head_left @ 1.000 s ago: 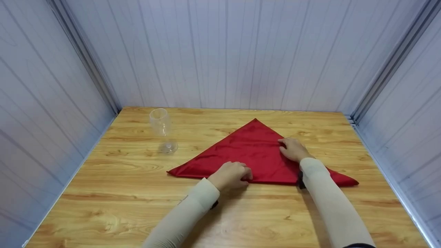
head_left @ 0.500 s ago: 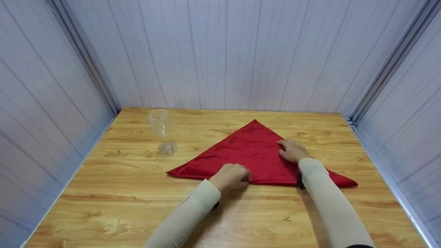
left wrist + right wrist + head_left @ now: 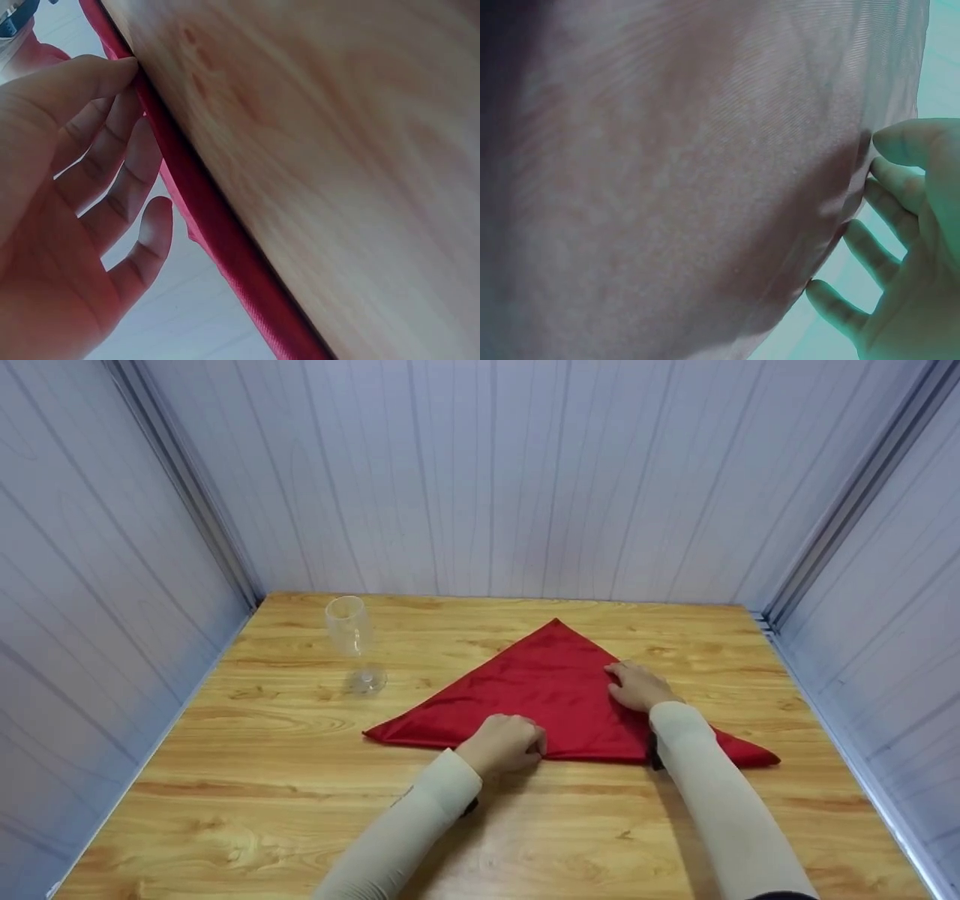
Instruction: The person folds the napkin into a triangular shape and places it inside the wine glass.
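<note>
A red cloth napkin (image 3: 559,690) lies in a triangle on the table, its long side facing me and one corner pointing to the back wall. My left hand (image 3: 501,744) is at the middle of that long near edge. In the left wrist view its thumb and curved fingers (image 3: 124,135) meet at the folded rim, pinching it lightly. Farther right, my right hand (image 3: 641,686) rests on the napkin's right sloping side. Its spread fingertips and thumb touch the cloth in the right wrist view, where the napkin (image 3: 675,187) looks pale and washed out.
A clear stemmed glass (image 3: 349,630) stands upright at the back left of the wood-grain table (image 3: 247,780), apart from the napkin. Pale panelled walls (image 3: 480,480) enclose the table at the back and on both sides.
The fingers of my left hand have drawn slightly closer to its thumb at the near edge. My right hand, the napkin and the glass stay practically in place.
</note>
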{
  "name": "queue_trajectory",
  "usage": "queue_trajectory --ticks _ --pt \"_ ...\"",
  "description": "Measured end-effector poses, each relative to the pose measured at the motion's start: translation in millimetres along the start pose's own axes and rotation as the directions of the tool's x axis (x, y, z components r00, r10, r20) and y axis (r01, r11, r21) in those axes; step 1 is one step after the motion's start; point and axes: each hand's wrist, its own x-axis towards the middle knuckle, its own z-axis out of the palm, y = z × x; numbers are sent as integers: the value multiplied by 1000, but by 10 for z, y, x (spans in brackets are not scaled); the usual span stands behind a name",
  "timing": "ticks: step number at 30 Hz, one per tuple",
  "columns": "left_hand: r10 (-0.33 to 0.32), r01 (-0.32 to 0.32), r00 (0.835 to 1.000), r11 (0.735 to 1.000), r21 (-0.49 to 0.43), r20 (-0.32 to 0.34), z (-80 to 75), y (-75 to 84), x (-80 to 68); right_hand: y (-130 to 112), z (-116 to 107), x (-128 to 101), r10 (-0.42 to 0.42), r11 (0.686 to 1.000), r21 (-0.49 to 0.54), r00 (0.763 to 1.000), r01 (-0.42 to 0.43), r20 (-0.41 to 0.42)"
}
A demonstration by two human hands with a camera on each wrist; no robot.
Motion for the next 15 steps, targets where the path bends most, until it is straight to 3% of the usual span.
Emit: queue_trajectory --ticks 8,15 --pt "-8 10 999 999 46 -31 -17 -20 5 -1 -7 8 25 1000 -19 1000 -25 19" --pt "-36 36 999 997 68 -9 -16 -74 27 -13 -10 -11 46 999 -22 999 -45 26"
